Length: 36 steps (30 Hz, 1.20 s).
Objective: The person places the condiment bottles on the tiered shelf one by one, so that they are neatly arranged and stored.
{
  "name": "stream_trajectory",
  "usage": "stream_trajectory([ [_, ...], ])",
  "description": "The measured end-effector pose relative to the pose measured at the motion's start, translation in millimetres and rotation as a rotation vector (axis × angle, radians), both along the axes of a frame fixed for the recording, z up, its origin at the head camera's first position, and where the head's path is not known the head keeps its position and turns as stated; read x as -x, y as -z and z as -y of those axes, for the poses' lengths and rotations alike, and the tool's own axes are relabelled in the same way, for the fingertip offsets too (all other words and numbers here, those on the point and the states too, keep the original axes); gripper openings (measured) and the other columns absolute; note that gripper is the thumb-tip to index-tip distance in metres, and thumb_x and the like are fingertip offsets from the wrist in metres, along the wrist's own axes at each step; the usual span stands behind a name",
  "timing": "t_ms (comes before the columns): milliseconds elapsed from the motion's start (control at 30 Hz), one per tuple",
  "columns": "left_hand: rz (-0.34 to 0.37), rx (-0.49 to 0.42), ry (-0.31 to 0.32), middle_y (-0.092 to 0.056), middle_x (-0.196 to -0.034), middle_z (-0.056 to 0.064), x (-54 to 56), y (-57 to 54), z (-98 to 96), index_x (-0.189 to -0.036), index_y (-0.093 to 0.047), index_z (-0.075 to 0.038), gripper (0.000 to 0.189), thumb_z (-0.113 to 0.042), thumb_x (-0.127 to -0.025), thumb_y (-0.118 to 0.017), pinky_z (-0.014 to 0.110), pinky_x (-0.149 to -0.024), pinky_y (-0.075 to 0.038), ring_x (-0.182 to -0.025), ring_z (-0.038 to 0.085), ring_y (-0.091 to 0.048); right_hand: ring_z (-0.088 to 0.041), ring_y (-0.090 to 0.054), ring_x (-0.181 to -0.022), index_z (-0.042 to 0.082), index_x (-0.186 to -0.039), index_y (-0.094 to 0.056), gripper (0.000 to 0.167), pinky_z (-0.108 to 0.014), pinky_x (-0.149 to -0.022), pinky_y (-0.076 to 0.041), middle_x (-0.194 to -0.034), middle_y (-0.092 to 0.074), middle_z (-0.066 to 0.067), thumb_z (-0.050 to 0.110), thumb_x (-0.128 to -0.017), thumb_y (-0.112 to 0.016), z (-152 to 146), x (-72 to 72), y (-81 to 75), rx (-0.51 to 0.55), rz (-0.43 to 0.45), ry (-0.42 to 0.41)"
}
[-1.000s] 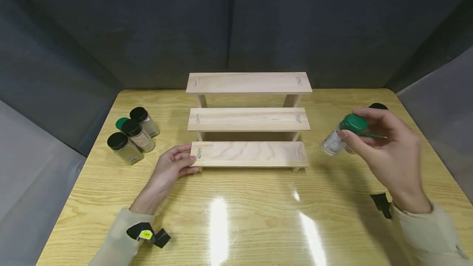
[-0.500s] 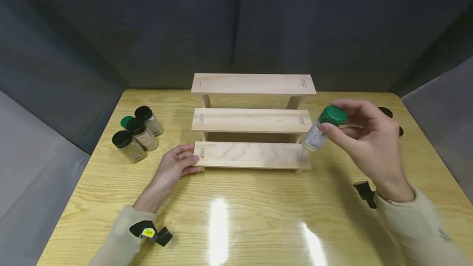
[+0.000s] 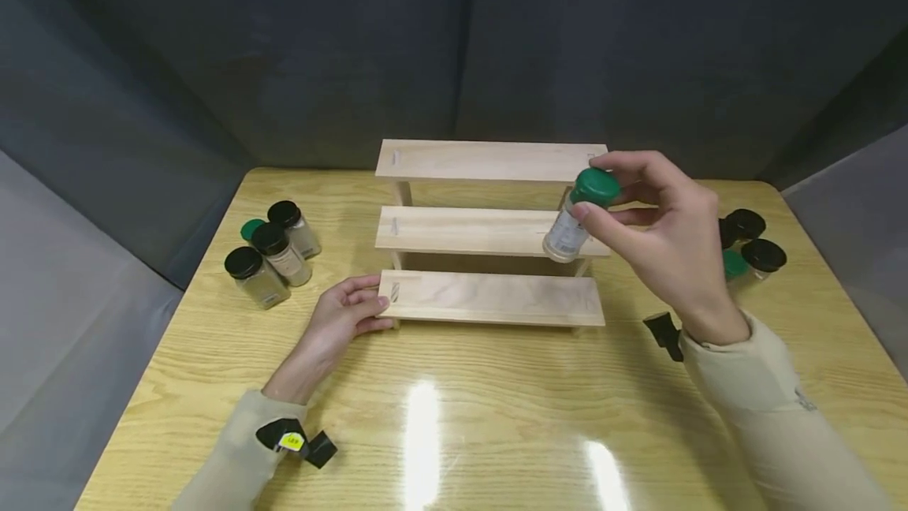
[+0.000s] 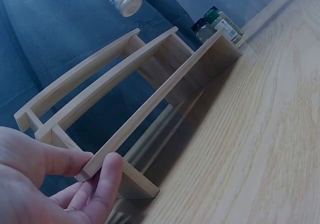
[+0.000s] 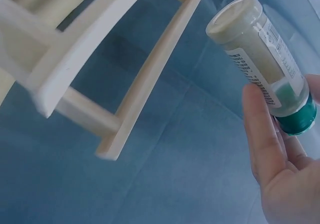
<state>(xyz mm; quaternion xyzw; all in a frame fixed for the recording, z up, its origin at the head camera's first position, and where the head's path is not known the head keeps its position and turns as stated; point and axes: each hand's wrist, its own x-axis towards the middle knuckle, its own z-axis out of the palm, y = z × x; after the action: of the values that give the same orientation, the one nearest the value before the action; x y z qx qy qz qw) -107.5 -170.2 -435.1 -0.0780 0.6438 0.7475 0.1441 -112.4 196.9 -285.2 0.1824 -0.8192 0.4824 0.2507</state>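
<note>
A three-step wooden rack stands in the middle of the table. My left hand pinches the left end of its lowest shelf, thumb on top and fingers beneath, as the left wrist view also shows. My right hand holds a clear spice jar by its green cap. The jar is tilted, its base toward the left, and overlaps the right part of the middle shelf in the head view. In the right wrist view the labelled jar is clear of the rack's shelves.
At the left of the table several spice jars stand close together, with black caps and one green. More jars with black and green caps stand at the right, behind my right forearm. A dark curtain hangs behind the table.
My right hand has carried the green-capped jar left and upward, from beside the right-hand jars to over the rack's right side. The left hand keeps its hold on the lowest shelf.
</note>
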Motion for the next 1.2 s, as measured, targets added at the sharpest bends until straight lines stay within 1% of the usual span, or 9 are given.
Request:
stream_trajectory([
  [200,0.0,-0.001,0.001,-0.062,-0.1,0.008,1.2,0.4,0.9,-0.154,-0.042,0.017,0.051,0.013,-0.106,-0.059,0.029,-0.083,-0.068,-0.081,0.015,-0.071,-0.017,-0.072,-0.088,0.002,-0.129,-0.076,0.041,-0.016,-0.076,-0.063,-0.106,-0.075,-0.006,0.001,-0.089,-0.088,19,14.1,-5.9,0.017,0.006,-0.055],
  [367,-0.006,-0.006,0.0,-0.064,-0.102,0.01,3.5,2.4,1.0,-0.153,-0.043,0.017,0.05,0.014,-0.106,-0.059,0.029,-0.083,-0.068,-0.081,0.016,-0.072,-0.019,-0.072,-0.088,0.002,-0.128,-0.076,0.038,-0.019,-0.076,-0.064,-0.106,-0.075,-0.005,0.003,-0.091,-0.087,34,26.2,-9.0,0.032,0.002,-0.1],
  [467,-0.01,-0.009,0.011,-0.065,-0.104,0.011,4.2,2.7,1.0,-0.154,-0.042,0.017,0.05,0.013,-0.106,-0.059,0.029,-0.084,-0.067,-0.083,0.016,-0.072,-0.019,-0.072,-0.088,0.001,-0.127,-0.076,0.037,-0.019,-0.074,-0.064,-0.106,-0.075,-0.004,0.003,-0.092,-0.086,42,33.0,-10.8,0.035,0.002,-0.118],
  [567,-0.005,-0.012,0.008,-0.064,-0.101,0.009,3.6,2.2,0.5,-0.153,-0.043,0.017,0.05,0.013,-0.106,-0.059,0.029,-0.083,-0.067,-0.082,0.015,-0.071,-0.019,-0.072,-0.088,0.001,-0.127,-0.075,0.036,-0.019,-0.073,-0.064,-0.106,-0.075,-0.003,0.004,-0.092,-0.086,49,39.9,-12.7,0.037,0.009,-0.131],
  [700,-0.002,-0.016,0.001,-0.063,-0.1,0.008,2.4,1.8,0.2,-0.153,-0.042,0.017,0.051,0.014,-0.106,-0.059,0.028,-0.082,-0.068,-0.081,0.015,-0.071,-0.017,-0.071,-0.089,0.002,-0.127,-0.075,0.036,-0.021,-0.075,-0.063,-0.105,-0.075,-0.002,0.007,-0.093,-0.086,59,48.5,-16.2,0.022,0.025,-0.138],
  [867,-0.008,-0.016,0.0,-0.065,-0.102,0.01,2.4,2.7,3.5,-0.153,-0.042,0.018,0.049,0.013,-0.106,-0.059,0.028,-0.082,-0.067,-0.083,0.015,-0.072,-0.015,-0.071,-0.092,0.005,-0.128,-0.075,0.036,-0.023,-0.08,-0.063,-0.107,-0.076,-0.005,0.011,-0.095,-0.085,74,61.3,-22.2,-0.007,0.044,-0.166],
  [1000,-0.018,-0.027,0.008,-0.066,-0.104,0.012,2.9,3.8,4.6,-0.152,-0.042,0.018,0.049,0.013,-0.106,-0.059,0.03,-0.083,-0.068,-0.085,0.016,-0.072,-0.016,-0.072,-0.092,0.005,-0.129,-0.074,0.036,-0.024,-0.082,-0.064,-0.11,-0.077,-0.007,0.012,-0.096,-0.083,86,71.6,-23.5,-0.016,0.061,-0.188],
  [1200,-0.027,-0.03,0.015,-0.066,-0.108,0.015,3.9,5.4,3.2,-0.152,-0.042,0.018,0.049,0.014,-0.106,-0.058,0.031,-0.084,-0.068,-0.087,0.017,-0.073,-0.015,-0.071,-0.091,0.005,-0.132,-0.073,0.036,-0.024,-0.082,-0.062,-0.112,-0.076,-0.005,0.014,-0.098,-0.081,97,84.0,-25.5,-0.063,0.047,-0.193],
])
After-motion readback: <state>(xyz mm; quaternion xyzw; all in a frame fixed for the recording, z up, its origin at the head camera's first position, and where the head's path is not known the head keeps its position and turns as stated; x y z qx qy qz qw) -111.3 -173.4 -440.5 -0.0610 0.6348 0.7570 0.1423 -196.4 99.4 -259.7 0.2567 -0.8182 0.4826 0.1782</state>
